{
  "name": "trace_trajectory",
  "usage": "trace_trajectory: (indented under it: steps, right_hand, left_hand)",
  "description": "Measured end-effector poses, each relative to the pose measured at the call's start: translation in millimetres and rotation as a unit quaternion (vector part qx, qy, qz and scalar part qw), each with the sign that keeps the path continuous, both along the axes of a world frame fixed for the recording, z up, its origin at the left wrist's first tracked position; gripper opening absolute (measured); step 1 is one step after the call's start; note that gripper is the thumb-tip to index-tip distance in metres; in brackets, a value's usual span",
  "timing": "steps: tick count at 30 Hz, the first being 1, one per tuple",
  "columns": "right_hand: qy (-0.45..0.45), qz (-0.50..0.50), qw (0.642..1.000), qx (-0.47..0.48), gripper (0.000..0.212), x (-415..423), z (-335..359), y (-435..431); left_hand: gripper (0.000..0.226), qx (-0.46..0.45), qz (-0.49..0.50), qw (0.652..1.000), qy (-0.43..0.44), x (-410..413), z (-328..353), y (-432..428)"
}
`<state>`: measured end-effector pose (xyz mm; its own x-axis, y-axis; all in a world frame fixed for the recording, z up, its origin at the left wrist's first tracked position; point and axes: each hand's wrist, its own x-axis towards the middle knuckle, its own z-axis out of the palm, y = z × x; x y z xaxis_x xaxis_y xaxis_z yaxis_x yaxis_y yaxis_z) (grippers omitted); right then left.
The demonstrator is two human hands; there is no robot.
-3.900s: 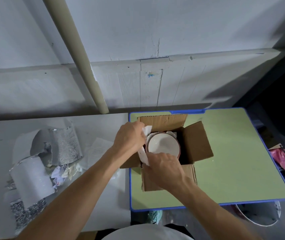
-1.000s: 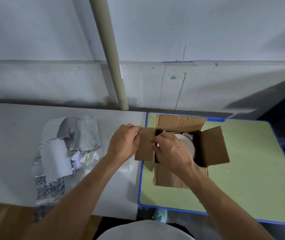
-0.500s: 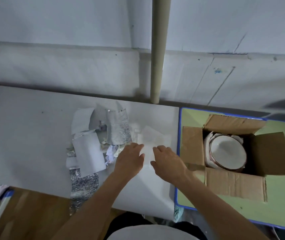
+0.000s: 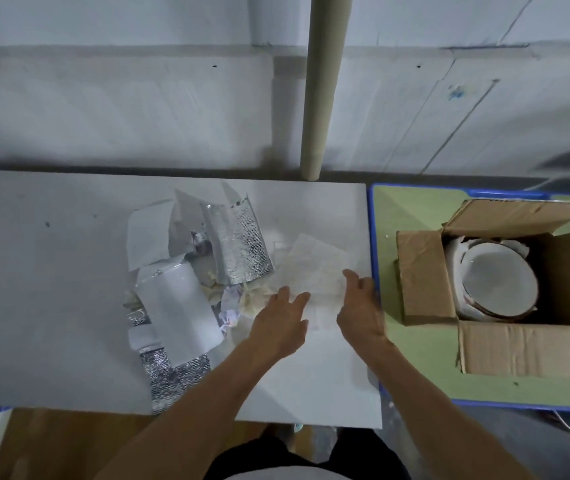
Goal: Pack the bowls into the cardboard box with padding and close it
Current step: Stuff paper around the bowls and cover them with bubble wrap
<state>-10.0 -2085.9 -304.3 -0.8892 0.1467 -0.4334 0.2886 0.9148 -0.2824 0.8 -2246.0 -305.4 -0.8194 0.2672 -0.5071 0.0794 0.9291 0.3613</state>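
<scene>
The cardboard box (image 4: 422, 278) stands open on the green table (image 4: 411, 372) at the right, all flaps spread. Inside it lies a white bowl (image 4: 498, 284) with a dark rim, with white padding tucked along its left side. A thin white padding sheet (image 4: 314, 268) lies on the white table (image 4: 51, 306). My left hand (image 4: 281, 323) rests on the sheet's near left part with fingers extended. My right hand (image 4: 361, 306) touches its right edge, fingers relaxed. Neither hand visibly grips the sheet.
A heap of silver foil wrap (image 4: 238, 244), white foam pieces (image 4: 179, 306) and crumpled paper (image 4: 228, 310) lies left of the sheet. A beige pipe (image 4: 321, 88) runs down the white wall behind. The green table has a blue rim beside my right hand.
Both hands left the box and moved left to the white table; the view followed. They now lie on the padding sheet, slightly further apart than half a second ago.
</scene>
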Motion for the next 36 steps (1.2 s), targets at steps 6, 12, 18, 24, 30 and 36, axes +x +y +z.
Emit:
trace_trajectory:
  steps: [6,12,18,24,30,36]
  right_hand:
    - [0.089,-0.074,0.991,-0.068,0.064,21,16,5]
    - [0.088,-0.118,0.981,-0.122,0.061,57,25,13]
    - [0.051,-0.13,0.983,-0.121,0.057,65,13,22]
    - [0.005,-0.116,0.99,-0.076,0.045,68,10,32]
    - [-0.021,-0.11,0.991,-0.075,0.051,76,9,40]
    - [0.007,-0.118,0.986,-0.12,0.052,76,7,47]
  left_hand:
    - [0.049,-0.007,-0.001,0.999,0.054,-4,3,-10]
    - [0.038,-0.046,0.012,0.994,0.101,-22,5,-8]
    - [0.034,-0.069,-0.006,0.991,0.111,-26,-8,-3]
    - [0.062,-0.098,0.048,0.988,0.11,-32,-10,10]
    - [0.047,-0.06,0.123,0.988,0.064,-39,-9,18]
    - [0.026,0.038,0.191,0.976,0.096,-38,3,10]
